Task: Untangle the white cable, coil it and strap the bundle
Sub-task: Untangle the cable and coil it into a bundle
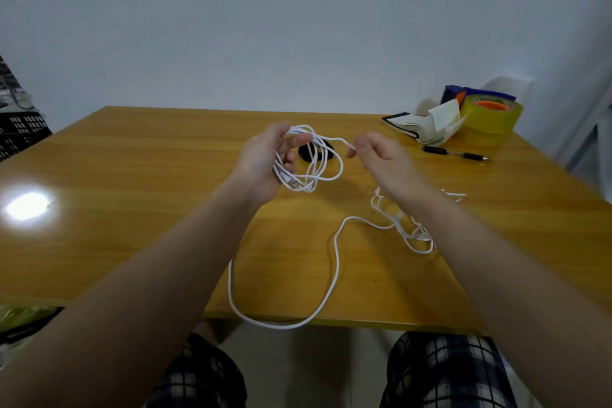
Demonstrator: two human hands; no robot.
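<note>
Slack white cable (334, 262) droops past the table (132, 182) edge at lower centre. Left hand (265, 162) grips roughly four loops. Right hand (381, 156) pinches one strand.

I see a plain pale wall (298, 16) behind a glossy yellow-brown wooden table (132, 175); a bright light glare (28, 205) marks its left side. A dark perforated crate (20, 129) stands at far left.

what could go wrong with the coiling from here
1. A long loop of the cable hangs over the table edge; it could snag there as it is pulled in.
2. A tangle lies under the right hand; pulling may tighten it.
3. The coil in the left hand looks loose and could slip.
</note>
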